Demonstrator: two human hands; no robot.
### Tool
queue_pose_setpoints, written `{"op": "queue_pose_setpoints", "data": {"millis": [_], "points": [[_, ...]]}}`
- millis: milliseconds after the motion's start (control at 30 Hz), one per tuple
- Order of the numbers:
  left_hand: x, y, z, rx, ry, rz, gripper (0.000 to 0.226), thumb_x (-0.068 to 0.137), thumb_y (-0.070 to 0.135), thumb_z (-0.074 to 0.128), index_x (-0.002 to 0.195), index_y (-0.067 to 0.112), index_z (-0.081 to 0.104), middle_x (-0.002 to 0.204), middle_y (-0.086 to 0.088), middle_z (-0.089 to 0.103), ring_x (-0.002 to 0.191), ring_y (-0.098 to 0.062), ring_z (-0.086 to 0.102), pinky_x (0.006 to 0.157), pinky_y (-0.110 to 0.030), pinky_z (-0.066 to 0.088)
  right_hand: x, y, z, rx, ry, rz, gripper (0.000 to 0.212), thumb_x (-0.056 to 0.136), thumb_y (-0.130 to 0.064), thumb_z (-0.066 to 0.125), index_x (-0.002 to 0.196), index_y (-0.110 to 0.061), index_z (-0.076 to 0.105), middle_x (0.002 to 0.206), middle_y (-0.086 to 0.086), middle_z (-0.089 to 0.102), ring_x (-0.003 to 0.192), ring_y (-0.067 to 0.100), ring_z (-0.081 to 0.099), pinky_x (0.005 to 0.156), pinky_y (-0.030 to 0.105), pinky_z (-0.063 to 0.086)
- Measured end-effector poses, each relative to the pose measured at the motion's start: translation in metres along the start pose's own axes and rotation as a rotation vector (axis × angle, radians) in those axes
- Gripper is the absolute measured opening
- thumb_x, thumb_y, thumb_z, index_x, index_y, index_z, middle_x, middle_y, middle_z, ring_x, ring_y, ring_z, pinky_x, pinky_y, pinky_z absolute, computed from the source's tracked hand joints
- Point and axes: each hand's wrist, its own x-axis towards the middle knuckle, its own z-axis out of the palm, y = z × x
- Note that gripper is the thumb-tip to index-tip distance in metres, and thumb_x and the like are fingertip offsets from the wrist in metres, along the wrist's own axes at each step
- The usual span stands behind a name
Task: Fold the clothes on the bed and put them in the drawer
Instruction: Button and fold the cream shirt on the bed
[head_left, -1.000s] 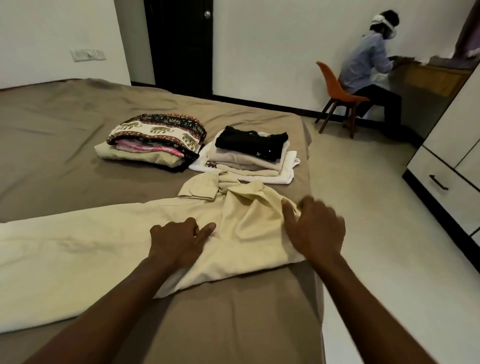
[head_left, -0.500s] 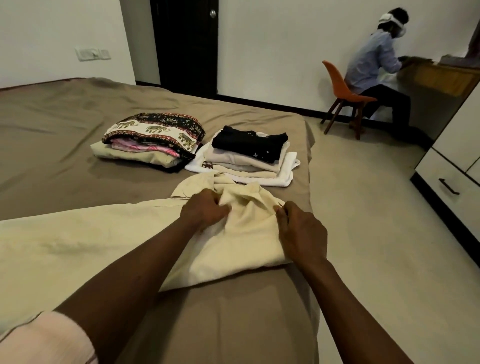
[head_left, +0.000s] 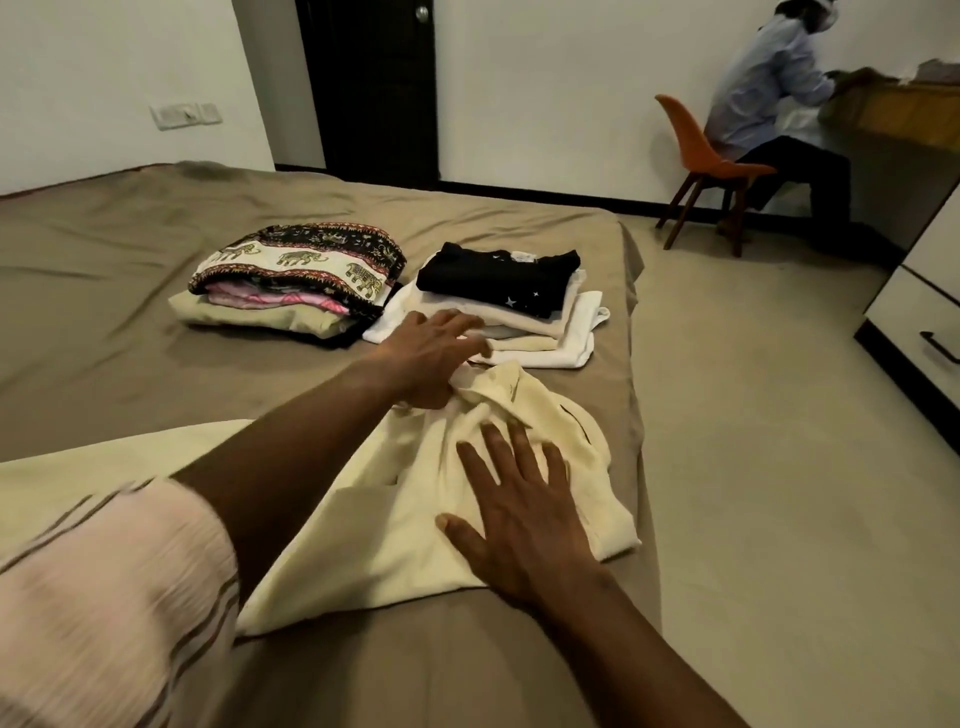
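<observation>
A cream garment (head_left: 374, 519) lies spread across the near part of the brown bed (head_left: 130, 364), its right end bunched near the bed's corner. My right hand (head_left: 519, 509) presses flat on that bunched end with fingers spread. Beyond it, my left hand (head_left: 431, 358) reaches over the garment's far edge with fingers extended, touching the crumpled fabric. Two folded stacks sit further back: one topped by an elephant-print cloth (head_left: 301, 265), one topped by a black garment (head_left: 498, 278). A white drawer (head_left: 919, 332) with a dark handle is at the right edge.
A person sits on an orange chair (head_left: 701, 156) at a wooden desk (head_left: 893, 114) in the far right corner. A dark door (head_left: 374, 88) stands behind the bed. Bare floor (head_left: 779, 467) separates the bed from the drawer unit.
Both hands were gripping the bunched end of the cream garment. Now the right hand lies flat on it and the left hand has opened and reached farther toward the stacks.
</observation>
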Motion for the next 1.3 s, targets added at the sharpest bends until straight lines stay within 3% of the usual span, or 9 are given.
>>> {"op": "queue_pose_setpoints", "data": {"millis": [167,300,433,533,633,800,967,1133,1300], "points": [[0.028,-0.023,-0.004,-0.059,0.156,-0.107,0.025,0.093,0.027,0.059,0.117,0.022,0.063,0.114,-0.007,0.069,0.106,-0.031,0.064,0.094,-0.046,0.049,0.001,0.009,0.007,0.009,-0.097,0.02,0.092,0.092,-0.082,0.024,0.161,-0.037,-0.017,0.166,-0.003,-0.034,0.151,0.025,-0.035,0.122,0.054,-0.019],[0.016,-0.038,-0.001,-0.588,0.43,-0.214,0.013,0.102,0.018,0.049,0.113,0.011,0.047,0.083,-0.011,0.061,0.073,-0.036,0.058,0.065,-0.041,0.041,0.004,0.01,0.008,0.016,-0.109,0.035,0.097,0.089,-0.084,0.028,0.161,-0.038,-0.018,0.164,-0.004,-0.039,0.15,0.024,-0.038,0.122,0.054,-0.018],[-0.034,-0.023,-0.025,-0.593,0.673,-0.025,0.026,0.107,0.034,0.047,0.113,0.008,0.046,0.067,0.01,0.046,0.051,-0.007,0.046,0.049,-0.028,0.029,0.008,0.01,0.005,0.017,-0.138,0.058,0.099,0.087,-0.086,0.03,0.162,-0.039,-0.013,0.166,-0.002,-0.034,0.152,0.026,-0.034,0.123,0.053,-0.018],[-0.084,-0.028,-0.044,-0.197,0.519,0.219,0.057,0.092,0.064,0.054,0.118,0.013,0.051,0.077,0.01,0.054,0.046,-0.011,0.045,0.041,-0.024,0.028,0.01,0.01,0.004,0.021,-0.148,0.073,0.099,0.086,-0.088,0.029,0.162,-0.039,-0.01,0.169,0.002,-0.028,0.154,0.027,-0.029,0.124,0.053,-0.016],[-0.133,-0.039,-0.051,0.231,0.486,0.418,0.03,0.094,0.032,0.067,0.11,0.014,0.05,0.086,-0.008,0.059,0.056,-0.029,0.056,0.039,-0.035,0.04,0.01,0.007,0.001,0.005,-0.161,0.093,0.1,0.086,-0.088,0.031,0.163,-0.037,-0.007,0.171,0.002,-0.018,0.156,0.028,-0.024,0.124,0.053,-0.015],[-0.226,0.002,-0.023,0.197,0.222,0.573,0.008,0.096,0.03,0.052,0.098,0.023,0.057,0.089,-0.002,0.058,0.071,-0.023,0.056,0.053,-0.035,0.042,0.013,-0.004,-0.007,0.204,0.008,0.161,0.066,0.087,-0.063,0.05,0.145,-0.032,0.049,0.155,-0.001,0.045,0.15,0.026,0.03,0.123,0.052,0.011],[-0.232,0.047,-0.029,-0.231,0.028,-0.181,0.067,0.088,0.085,0.021,0.077,0.03,0.058,0.073,0.011,0.057,0.069,-0.014,0.053,0.059,-0.031,0.033,0.012,-0.017,-0.034,0.789,0.44,0.577,0.031,0.095,-0.046,0.059,0.114,-0.024,0.052,0.079,-0.012,0.065,0.097,0.031,0.065,0.087,0.044,0.045],[-0.159,0.047,-0.025,-0.538,0.043,-0.718,0.05,0.096,0.071,0.043,0.103,0.028,0.068,0.107,0.004,0.072,0.104,-0.025,0.066,0.084,-0.036,0.049,0.023,-0.017,-0.042,1.002,0.326,0.704,0.061,0.086,-0.05,0.067,0.141,-0.033,0.047,0.131,0.001,0.065,0.116,0.031,0.063,0.101,0.047,0.05],[-0.105,0.024,-0.003,-0.51,-0.351,-0.724,0.065,0.081,0.074,0.06,0.11,0.016,0.059,0.122,-0.003,0.067,0.114,-0.031,0.062,0.099,-0.044,0.048,0.031,-0.011,-0.031,1.446,0.367,0.914,0.017,0.068,-0.034,0.068,0.085,-0.035,0.073,0.091,-0.009,0.071,0.089,0.02,0.066,0.092,0.054,0.058]]}}
